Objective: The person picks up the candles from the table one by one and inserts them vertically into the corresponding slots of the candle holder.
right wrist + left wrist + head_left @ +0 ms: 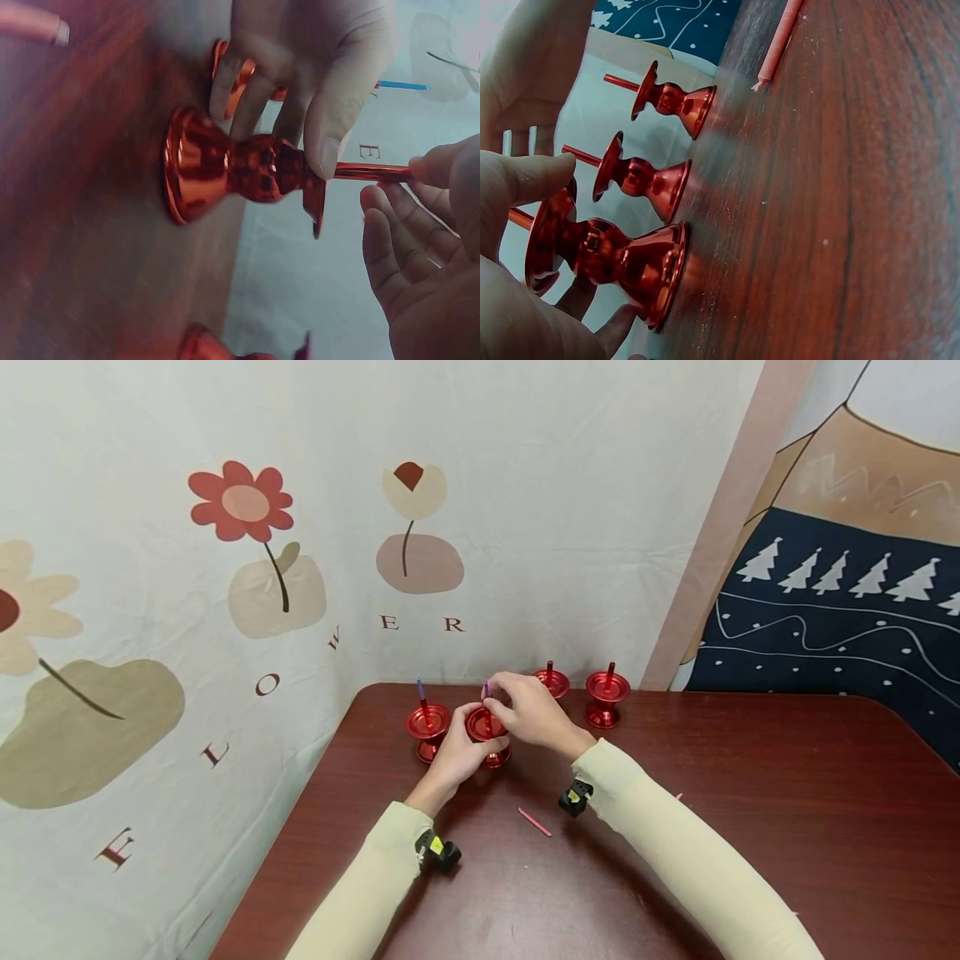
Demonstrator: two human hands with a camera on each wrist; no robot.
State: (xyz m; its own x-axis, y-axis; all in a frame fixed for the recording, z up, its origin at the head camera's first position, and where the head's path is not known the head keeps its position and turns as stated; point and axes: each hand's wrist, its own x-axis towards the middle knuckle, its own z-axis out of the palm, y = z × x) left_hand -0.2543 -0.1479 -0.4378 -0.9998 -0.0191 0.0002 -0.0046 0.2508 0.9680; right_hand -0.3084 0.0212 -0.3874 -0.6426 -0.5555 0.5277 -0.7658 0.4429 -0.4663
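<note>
My left hand grips a shiny red metal candle holder around its dish and side, thumb on the dish rim. The holder stands upright on the table, with a thin red tube rising from its dish. At the tube's top my right hand pinches a slim purple candle, mostly hidden by the fingers. Just left stands a second red holder with a blue candle upright in its tube. A pink candle lies on the table nearer me.
Behind the right hand are two more red holders, one partly hidden by it and one further right, each showing only its red tube. The brown table meets a printed fabric backdrop at its far edge.
</note>
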